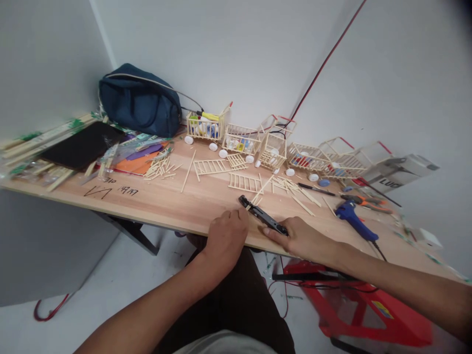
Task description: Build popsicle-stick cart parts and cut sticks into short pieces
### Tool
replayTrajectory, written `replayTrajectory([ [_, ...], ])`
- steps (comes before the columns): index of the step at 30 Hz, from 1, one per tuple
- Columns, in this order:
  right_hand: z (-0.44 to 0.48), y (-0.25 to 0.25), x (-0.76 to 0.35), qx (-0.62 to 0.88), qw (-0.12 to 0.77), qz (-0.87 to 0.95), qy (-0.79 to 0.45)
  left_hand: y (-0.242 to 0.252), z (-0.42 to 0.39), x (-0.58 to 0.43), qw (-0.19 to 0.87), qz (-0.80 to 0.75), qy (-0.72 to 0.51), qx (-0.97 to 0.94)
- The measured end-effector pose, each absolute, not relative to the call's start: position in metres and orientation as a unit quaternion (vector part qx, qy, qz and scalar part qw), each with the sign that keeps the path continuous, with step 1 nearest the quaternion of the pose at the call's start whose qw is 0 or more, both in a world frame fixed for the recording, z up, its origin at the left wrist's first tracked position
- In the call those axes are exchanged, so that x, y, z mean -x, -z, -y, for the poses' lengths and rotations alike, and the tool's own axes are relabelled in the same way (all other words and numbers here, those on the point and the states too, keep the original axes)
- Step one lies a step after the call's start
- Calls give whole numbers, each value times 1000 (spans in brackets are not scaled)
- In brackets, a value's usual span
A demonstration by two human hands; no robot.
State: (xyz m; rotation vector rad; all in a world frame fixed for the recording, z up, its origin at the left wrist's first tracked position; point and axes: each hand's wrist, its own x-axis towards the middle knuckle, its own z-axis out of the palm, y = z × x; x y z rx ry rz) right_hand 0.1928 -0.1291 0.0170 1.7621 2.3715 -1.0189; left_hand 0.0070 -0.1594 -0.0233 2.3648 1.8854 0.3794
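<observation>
My right hand (291, 233) is wrapped around a long black hand cutter (267, 218) at the table's front edge, its head pointing to the left. Closed beside that head is my left hand (228, 231), with the end of a thin wooden stick (248, 207) showing at its fingertips against the tool. The fingertips themselves are partly hidden. Just beyond lie loose sticks (295, 189) and a ladder-like stick panel (245, 182). Another slatted panel (214, 167) rests farther back.
Several miniature stick-built shopping carts (204, 128) with white wheels line the wall. A blue glue gun (356, 221) and orange-handled pliers (368, 203) lie at right. At left are a blue bag (140, 101), a black board (83, 145) and orange sheets (132, 165). A red stool (368, 309) stands below.
</observation>
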Motion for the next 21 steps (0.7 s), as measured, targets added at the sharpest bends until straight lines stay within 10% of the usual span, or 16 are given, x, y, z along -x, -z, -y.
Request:
replayTrajectory([
  [21, 128, -18, -196, -577, -20, -741, 343, 24, 158, -7, 33, -620, -119, -775],
])
